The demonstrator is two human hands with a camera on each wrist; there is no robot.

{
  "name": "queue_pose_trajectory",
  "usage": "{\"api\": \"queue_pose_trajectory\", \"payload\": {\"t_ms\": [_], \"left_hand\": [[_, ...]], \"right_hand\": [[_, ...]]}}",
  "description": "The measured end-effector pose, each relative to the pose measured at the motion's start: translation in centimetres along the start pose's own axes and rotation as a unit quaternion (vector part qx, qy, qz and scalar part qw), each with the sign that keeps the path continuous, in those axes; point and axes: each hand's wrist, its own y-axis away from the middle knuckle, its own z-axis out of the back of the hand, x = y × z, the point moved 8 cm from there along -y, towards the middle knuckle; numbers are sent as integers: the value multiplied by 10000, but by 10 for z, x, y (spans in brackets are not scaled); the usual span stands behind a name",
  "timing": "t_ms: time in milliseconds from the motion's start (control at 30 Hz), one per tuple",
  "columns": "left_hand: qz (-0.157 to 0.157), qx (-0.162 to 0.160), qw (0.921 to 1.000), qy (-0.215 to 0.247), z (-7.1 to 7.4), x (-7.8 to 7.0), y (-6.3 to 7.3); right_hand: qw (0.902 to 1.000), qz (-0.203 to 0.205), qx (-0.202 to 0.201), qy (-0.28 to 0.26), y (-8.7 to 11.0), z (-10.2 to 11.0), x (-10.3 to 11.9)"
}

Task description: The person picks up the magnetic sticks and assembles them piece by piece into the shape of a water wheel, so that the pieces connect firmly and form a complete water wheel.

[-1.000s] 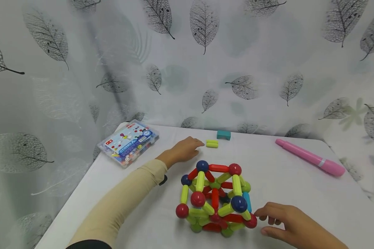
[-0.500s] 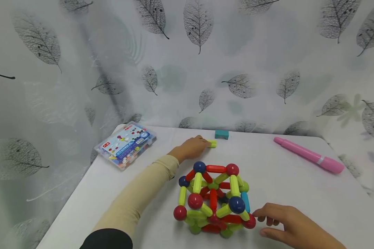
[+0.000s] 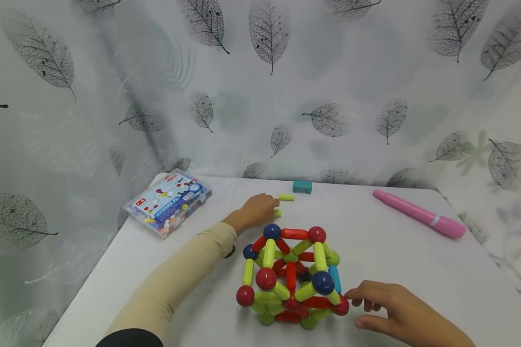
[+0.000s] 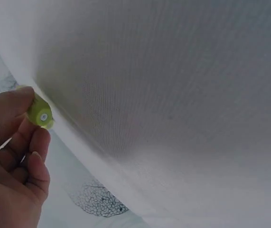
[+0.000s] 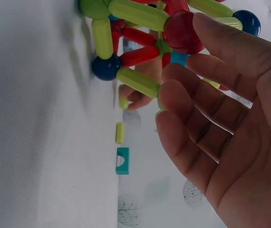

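Note:
My left hand, reaching to the far middle of the table, pinches a yellow-green magnetic rod between thumb and fingers. Just behind that hand lies a second yellow-green rod. My right hand is beside a structure of magnetic rods and balls, its fingers loosely bent. In the right wrist view the thumb and a finger are near a red ball at the structure's corner; whether they touch it is hard to tell. The structure stands on the table in red, blue, green and yellow-green.
A teal arched block sits near the back edge. To the right lies a pink marker-shaped object. A clear plastic box with a printed label rests at the back left. Leaf-patterned cloth hangs behind the white table.
My left hand has reached the pair of yellow-green rods, taken one and drawn it back toward me, away from the other. My right hand has stayed beside the structure. The head view has shifted slightly.

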Motion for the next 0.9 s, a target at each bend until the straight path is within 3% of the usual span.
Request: {"api": "queue_pose_trajectory", "payload": {"t_ms": [67,133,267,367,533,667,800,900], "left_hand": [[169,-122,9983,546,4,6,8],[334,-313,9916,1211,11,11,20],[463,-757,9643,2495,33,16,55],[379,-1091,9442,3085,50,16,87],[143,-1421,9184,3690,70,12,131],[-162,-1513,9032,4013,77,5,161],[-632,-1621,8897,4221,80,-2,187],[-1209,-1580,8820,4272,80,-13,200]], "right_hand": [[9999,103,-56,29,0,0,1],[9998,183,-94,51,1,1,2],[9998,177,-61,28,0,1,2],[10000,48,-32,19,-2,1,0],[9998,144,-103,94,-3,3,2],[9996,250,-120,79,-2,2,4],[9993,300,-161,133,-1,2,4],[9988,404,-206,185,-1,4,6]]}}
